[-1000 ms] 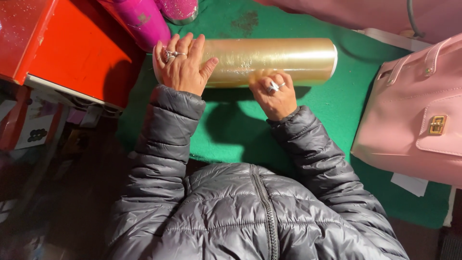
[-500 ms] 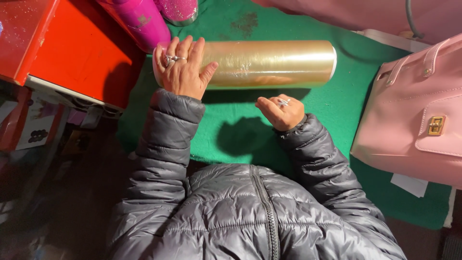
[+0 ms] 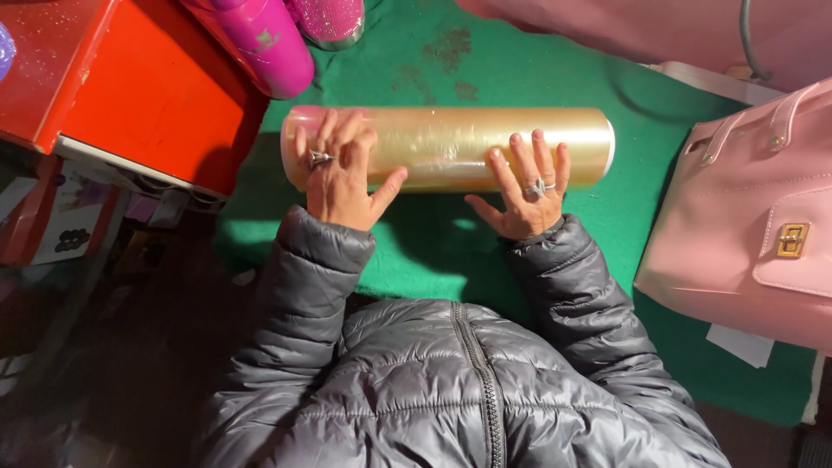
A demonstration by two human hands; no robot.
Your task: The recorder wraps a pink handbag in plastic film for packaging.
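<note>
Head view: your left hand and right hand lie flat, fingers spread, on the gold roll across the green bench, mid-frame, gripping nothing.

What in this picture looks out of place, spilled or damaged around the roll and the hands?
Dark blotches mark the green cloth above the golden roll, like stains or worn patches. Otherwise nothing stands out: the roll lies level across the cloth, with the left hand and right hand flat on it.
</note>
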